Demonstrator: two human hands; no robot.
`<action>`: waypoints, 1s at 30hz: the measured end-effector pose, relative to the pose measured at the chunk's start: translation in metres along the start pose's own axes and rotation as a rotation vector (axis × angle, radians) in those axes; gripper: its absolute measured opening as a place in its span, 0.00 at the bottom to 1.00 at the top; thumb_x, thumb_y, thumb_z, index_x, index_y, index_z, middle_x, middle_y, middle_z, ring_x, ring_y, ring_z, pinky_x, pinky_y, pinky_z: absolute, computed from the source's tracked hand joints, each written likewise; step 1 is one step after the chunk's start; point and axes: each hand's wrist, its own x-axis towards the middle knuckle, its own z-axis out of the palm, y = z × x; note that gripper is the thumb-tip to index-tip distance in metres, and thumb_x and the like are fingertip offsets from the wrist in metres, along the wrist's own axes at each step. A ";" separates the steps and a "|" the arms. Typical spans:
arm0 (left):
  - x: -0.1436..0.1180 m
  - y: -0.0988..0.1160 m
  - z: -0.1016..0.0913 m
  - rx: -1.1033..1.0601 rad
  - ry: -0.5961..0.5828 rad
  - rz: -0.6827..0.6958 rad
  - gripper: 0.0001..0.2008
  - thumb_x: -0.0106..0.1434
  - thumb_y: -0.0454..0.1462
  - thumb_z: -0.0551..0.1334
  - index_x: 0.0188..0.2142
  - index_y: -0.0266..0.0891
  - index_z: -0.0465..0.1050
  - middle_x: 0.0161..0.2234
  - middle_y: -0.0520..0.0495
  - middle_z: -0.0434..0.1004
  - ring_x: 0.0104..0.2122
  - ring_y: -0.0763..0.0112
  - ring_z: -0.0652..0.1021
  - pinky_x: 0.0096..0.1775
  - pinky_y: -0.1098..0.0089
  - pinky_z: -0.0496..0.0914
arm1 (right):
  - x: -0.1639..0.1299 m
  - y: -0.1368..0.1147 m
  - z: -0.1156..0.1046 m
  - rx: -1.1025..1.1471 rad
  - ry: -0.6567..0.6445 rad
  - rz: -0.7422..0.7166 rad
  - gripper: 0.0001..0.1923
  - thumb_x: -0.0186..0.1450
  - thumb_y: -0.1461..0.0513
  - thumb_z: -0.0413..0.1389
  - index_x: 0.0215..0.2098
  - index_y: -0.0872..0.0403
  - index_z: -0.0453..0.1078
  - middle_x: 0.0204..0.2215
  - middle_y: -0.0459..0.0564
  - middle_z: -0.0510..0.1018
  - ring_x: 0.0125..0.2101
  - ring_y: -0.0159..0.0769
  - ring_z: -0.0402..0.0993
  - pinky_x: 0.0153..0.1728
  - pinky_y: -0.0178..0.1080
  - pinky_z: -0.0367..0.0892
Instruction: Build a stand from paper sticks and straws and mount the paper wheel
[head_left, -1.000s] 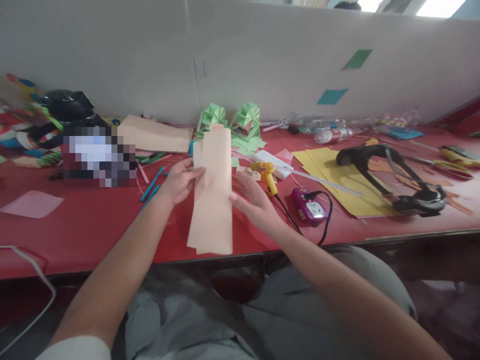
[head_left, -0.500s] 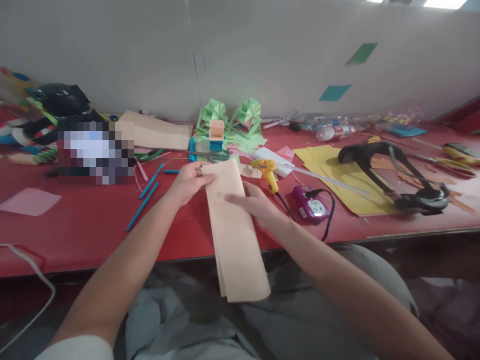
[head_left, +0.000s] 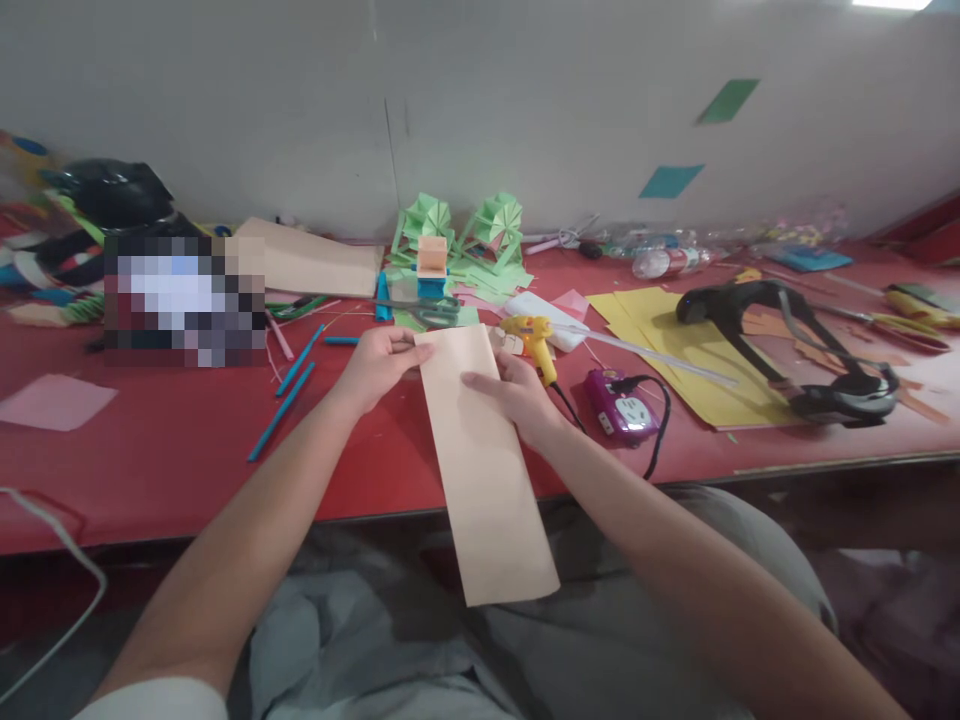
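Observation:
A long strip of folded tan paper (head_left: 487, 490) slants down from over the red table to above my lap. At its upper left corner, my left hand (head_left: 382, 368) pinches the edge between thumb and fingers. My right hand (head_left: 521, 395) grips the right edge, thumb flat on the front face and fingers hidden behind. Just beyond the right hand lies a yellow hot glue gun (head_left: 531, 340) with a clear glue stick in its back. Scissors (head_left: 424, 308) rest beyond the paper's top edge.
Blue paper sticks (head_left: 281, 412) lie at left. A purple power strip (head_left: 621, 405), yellow paper sheets (head_left: 720, 390) and a black headband-like frame (head_left: 780, 300) are at right. Green folded-paper models (head_left: 499, 225) and a small orange-and-blue paper chair (head_left: 432, 262) stand by the wall. More tan paper (head_left: 315, 262) lies back left.
The tan paper's lower end has swung slightly right, and its layers, seen apart at the left edge before, now line up. Both hands keep hold of it.

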 end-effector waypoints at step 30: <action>0.000 0.000 -0.003 0.007 0.013 -0.048 0.21 0.45 0.48 0.77 0.30 0.36 0.77 0.28 0.46 0.82 0.28 0.67 0.81 0.35 0.66 0.79 | 0.003 0.006 -0.004 -0.001 -0.008 0.014 0.23 0.49 0.57 0.73 0.41 0.53 0.74 0.39 0.51 0.84 0.33 0.40 0.81 0.36 0.43 0.76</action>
